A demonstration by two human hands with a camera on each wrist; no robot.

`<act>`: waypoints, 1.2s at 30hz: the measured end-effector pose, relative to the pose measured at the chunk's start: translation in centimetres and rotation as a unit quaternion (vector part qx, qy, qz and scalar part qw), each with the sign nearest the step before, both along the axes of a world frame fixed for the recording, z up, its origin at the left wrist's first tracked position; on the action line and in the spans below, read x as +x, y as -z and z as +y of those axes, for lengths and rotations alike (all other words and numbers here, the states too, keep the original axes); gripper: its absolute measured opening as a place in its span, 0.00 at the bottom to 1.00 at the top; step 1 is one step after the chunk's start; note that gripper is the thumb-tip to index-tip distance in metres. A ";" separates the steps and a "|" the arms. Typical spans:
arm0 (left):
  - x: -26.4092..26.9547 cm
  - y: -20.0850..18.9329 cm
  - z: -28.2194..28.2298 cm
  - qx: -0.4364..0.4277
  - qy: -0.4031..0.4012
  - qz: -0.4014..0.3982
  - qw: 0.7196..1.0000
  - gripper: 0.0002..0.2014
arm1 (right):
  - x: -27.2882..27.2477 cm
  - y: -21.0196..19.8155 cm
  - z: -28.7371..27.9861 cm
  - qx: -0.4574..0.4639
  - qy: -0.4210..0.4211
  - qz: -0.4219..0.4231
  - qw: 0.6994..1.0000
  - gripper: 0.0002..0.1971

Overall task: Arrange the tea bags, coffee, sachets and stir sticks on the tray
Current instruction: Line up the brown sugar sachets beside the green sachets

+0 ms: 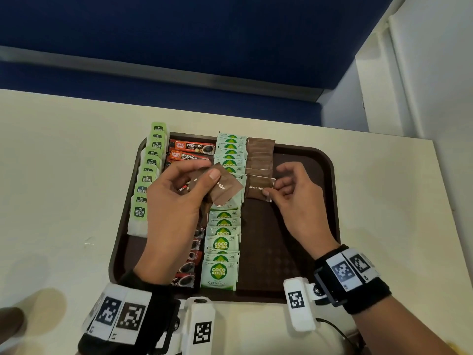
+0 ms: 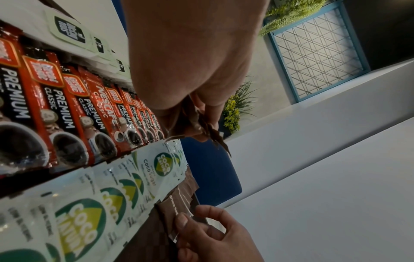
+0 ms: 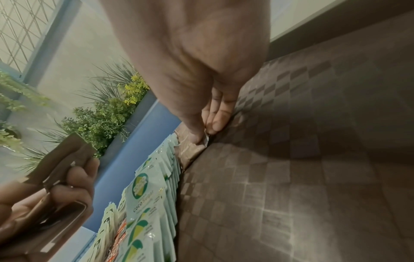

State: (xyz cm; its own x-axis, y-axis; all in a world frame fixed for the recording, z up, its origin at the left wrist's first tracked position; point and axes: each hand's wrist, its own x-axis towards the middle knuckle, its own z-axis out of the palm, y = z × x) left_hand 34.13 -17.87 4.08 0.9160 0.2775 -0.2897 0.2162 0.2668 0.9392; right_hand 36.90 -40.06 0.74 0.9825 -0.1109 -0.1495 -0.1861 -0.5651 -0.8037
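Observation:
A dark brown tray lies on the table. It carries a column of green-tagged tea bags, red coffee sticks, pale green coco sugar sachets and a row of brown sugar sachets. My left hand hovers over the coffee sticks and holds a small bunch of brown sugar sachets. My right hand pinches the right edge of one brown sugar sachet at the near end of the brown row, low on the tray.
The tray's right part shows bare patterned surface. The cream table spreads around it, with a blue partition behind and a white wall at the right. Plants stand beyond the partition.

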 end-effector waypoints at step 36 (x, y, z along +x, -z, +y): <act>-0.5 -1.1 -0.3 -0.028 -0.008 0.043 0.999 0.06 | -0.9 -1.7 -0.1 -0.061 -0.114 0.015 0.992 0.06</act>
